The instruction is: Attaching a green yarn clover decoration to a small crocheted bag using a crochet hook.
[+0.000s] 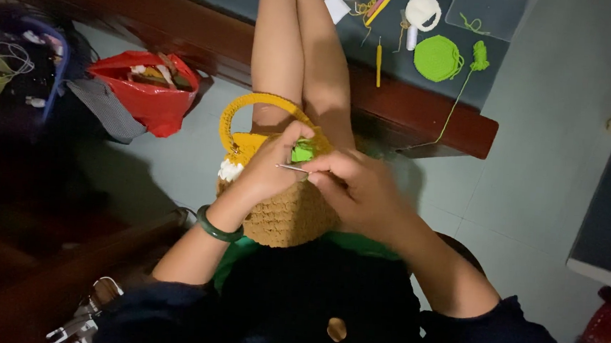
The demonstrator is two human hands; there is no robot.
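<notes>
A tan and yellow crocheted bag (290,216) with a yellow loop handle (233,114) rests on my lap. My left hand (267,169) grips its top edge beside a small green crocheted piece (302,151); a dark green bangle (215,227) circles that wrist. My right hand (357,189) pinches a thin metal crochet hook (291,167) pointing left at the green piece. White trim (230,170) shows on the bag's left side.
My legs stretch onto a low table (422,118) holding a green crocheted circle (437,58) with trailing yarn, a white ring-shaped piece (423,11), a yellow-handled hook (379,59) and pens. A red plastic bag (149,88) lies on the floor at left.
</notes>
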